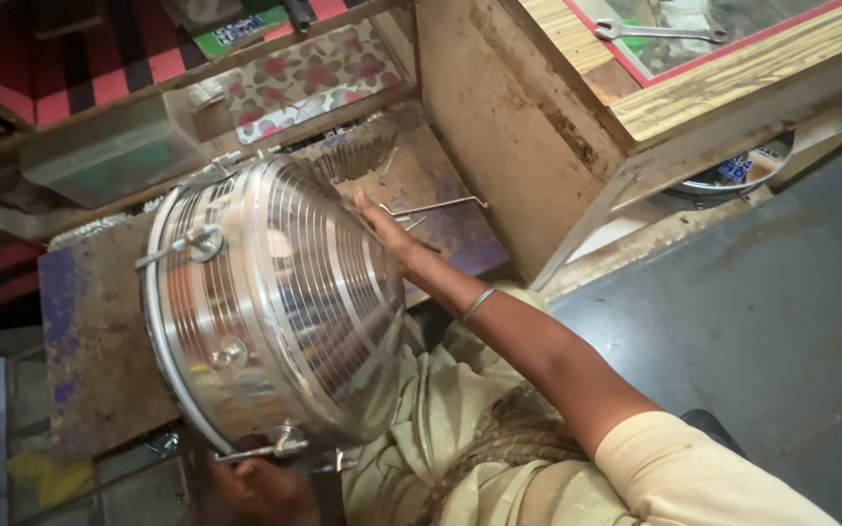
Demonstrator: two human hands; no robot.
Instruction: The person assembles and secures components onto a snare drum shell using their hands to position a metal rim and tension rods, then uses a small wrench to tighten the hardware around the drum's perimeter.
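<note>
A shiny ribbed steel drum shell (285,302) with tuning bolts around its rim lies on its side against a worn wooden bench (99,331). My right hand (377,222) reaches across from the lower right and presses flat on the shell's far side; a thin bangle (478,304) sits on that wrist. At the bottom edge, my left hand (260,484) grips the rim beside a bolt and bracket (280,443). Part of that hand is cut off by the frame. My beige clothing fills the space below the shell.
A bent metal rod (436,206) lies on the bench past my right hand. A wooden glass-topped cabinet (733,83) holds a spanner (655,31). Under it sits a round metal rim (733,175). A plastic box (114,151), floral cloth (314,73) and grey floor (782,321) surround them.
</note>
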